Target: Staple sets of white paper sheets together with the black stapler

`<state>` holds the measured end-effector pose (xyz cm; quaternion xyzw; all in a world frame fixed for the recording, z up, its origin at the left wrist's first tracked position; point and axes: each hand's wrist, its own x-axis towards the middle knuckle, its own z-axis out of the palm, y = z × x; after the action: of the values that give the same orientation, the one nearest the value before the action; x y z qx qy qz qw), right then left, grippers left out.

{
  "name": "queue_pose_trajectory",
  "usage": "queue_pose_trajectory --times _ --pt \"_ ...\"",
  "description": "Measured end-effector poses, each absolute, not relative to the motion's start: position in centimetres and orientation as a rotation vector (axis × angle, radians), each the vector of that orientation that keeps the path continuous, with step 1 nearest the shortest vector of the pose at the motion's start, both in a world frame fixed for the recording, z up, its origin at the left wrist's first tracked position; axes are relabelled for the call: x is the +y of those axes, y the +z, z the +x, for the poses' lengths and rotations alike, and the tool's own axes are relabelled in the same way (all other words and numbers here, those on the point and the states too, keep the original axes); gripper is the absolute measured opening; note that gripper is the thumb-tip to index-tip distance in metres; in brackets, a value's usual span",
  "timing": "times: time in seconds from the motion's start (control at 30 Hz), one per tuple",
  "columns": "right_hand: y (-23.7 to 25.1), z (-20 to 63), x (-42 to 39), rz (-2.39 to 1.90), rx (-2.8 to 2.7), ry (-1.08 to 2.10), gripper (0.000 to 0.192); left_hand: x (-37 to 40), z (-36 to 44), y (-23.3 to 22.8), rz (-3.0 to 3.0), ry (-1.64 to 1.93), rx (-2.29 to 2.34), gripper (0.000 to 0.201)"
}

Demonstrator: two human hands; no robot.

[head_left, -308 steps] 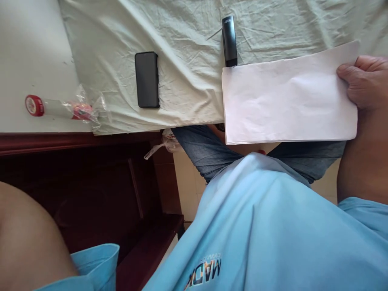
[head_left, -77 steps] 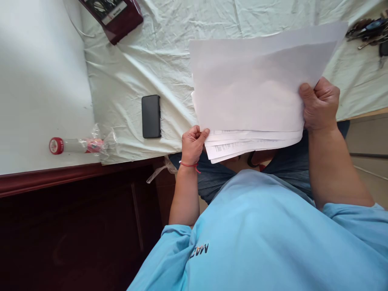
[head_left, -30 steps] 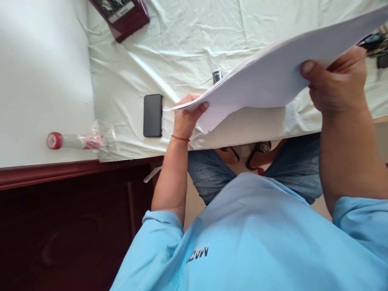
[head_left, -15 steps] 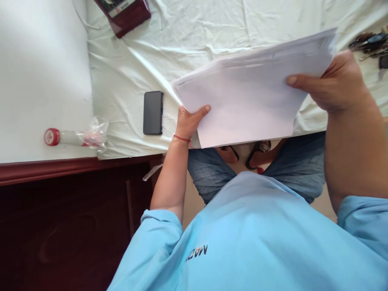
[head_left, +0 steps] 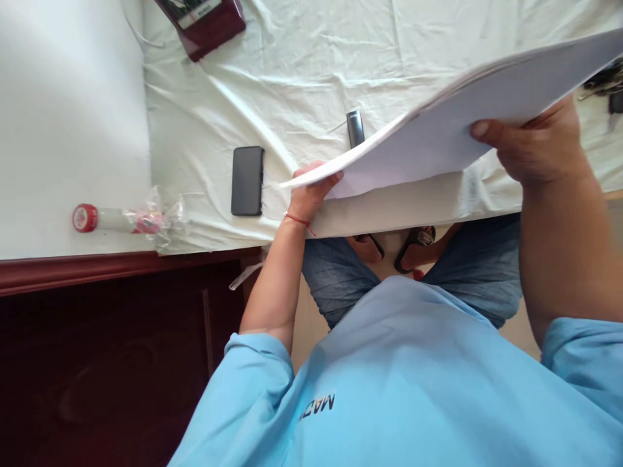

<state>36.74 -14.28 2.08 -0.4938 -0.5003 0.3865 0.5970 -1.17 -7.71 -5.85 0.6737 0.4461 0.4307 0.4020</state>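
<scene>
- We see the stack of white papers (head_left: 452, 123) in the upper right of the frame, tilted nearly edge-on above the pale cloth (head_left: 292, 78)
- The left hand (head_left: 311, 188) pinches its lower left corner; the right hand (head_left: 530, 146) grasps its right side, thumb on top
- A black phone (head_left: 247, 180) lies left of centre; a small dark stapler (head_left: 355, 128) peeks out just beyond the sheets; a red-capped tube (head_left: 104, 218) rests at the left edge
</scene>
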Motion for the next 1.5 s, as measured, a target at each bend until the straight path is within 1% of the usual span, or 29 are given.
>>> queue_pose_trajectory --times 0.13,0.2,0.27,0.3,0.4,0.47,0.53,0.63,0.77,0.87,0.93,1.0,1.03,1.17,1.23,1.33,1.43,1.5 --pt "1.9 36.6 -14.1 -1.07 -1.125 0.887 0.068 -8.4 -1.1 -5.4 1.729 1.11 1.134 0.048" --pt "2.0 36.7 -14.0 -1.066 -1.134 0.849 0.07 -8.5 -1.3 -5.2 1.735 1.113 1.145 0.057" --pt "1.9 36.8 -14.1 -1.1 -1.154 0.892 0.07 -8.6 -1.5 -5.4 1.744 1.039 1.154 0.068" --pt "1.8 36.9 -14.2 -1.123 -1.159 0.93 0.069 -8.7 -1.6 -5.6 1.759 0.971 1.159 0.07" --pt "1.6 36.8 -14.5 -1.153 -1.144 0.982 0.066 -8.8 -1.9 -5.9 1.831 0.81 1.167 0.064" --pt "1.8 36.5 -14.6 -1.124 -1.132 0.948 0.062 -9.0 -1.7 -5.8 1.818 0.874 1.154 0.065" --pt "2.2 36.2 -14.9 -1.12 -1.141 0.952 0.056 -9.4 -1.2 -5.5 1.718 1.011 1.13 0.067" --pt "2.2 36.3 -15.7 -1.252 -1.125 1.024 0.05 -10.7 -0.4 -5.1 1.511 1.121 1.149 0.065" --pt "0.7 37.0 -17.1 -1.516 -0.992 1.161 0.053 -12.7 0.2 -4.9 1.438 1.068 1.252 0.075" --pt "-0.2 37.2 -18.0 -1.562 -0.928 1.216 0.052 -13.6 0.3 -4.9 1.467 1.025 1.281 0.078" --pt "-0.1 37.2 -18.5 -1.548 -0.927 1.227 0.052 -13.7 0.2 -4.9 1.453 1.051 1.255 0.073" --pt "0.4 37.2 -19.0 -1.582 -0.939 1.265 0.05 -13.5 0.1 -4.9 1.453 1.101 1.195 0.062" --pt "0.7 37.2 -19.4 -1.623 -0.939 1.302 0.048 -13.4 0.1 -4.9 1.466 1.121 1.168 0.061" --pt "1.9 37.2 -21.1 -1.833 -0.866 1.561 0.045 -13.0 -0.5 -4.6 1.568 1.151 1.149 0.073" --pt "2.2 37.0 -22.0 -1.88 -0.813 1.669 0.045 -13.1 -0.8 -4.3 1.623 1.132 1.127 0.066" --pt "2.5 36.6 -22.9 -1.897 -0.682 1.73 0.042 -14.0 -0.9 -3.7 1.784 0.973 1.103 0.046" --pt "2.7 36.4 -23.3 -1.878 -0.599 1.716 0.04 -15.1 -0.8 -3.2 2.034 0.77 1.076 0.047" --pt "2.6 36.5 -23.4 -1.86 -0.6 1.697 0.039 -15.8 -0.7 -2.8 2.146 0.695 1.05 0.048"
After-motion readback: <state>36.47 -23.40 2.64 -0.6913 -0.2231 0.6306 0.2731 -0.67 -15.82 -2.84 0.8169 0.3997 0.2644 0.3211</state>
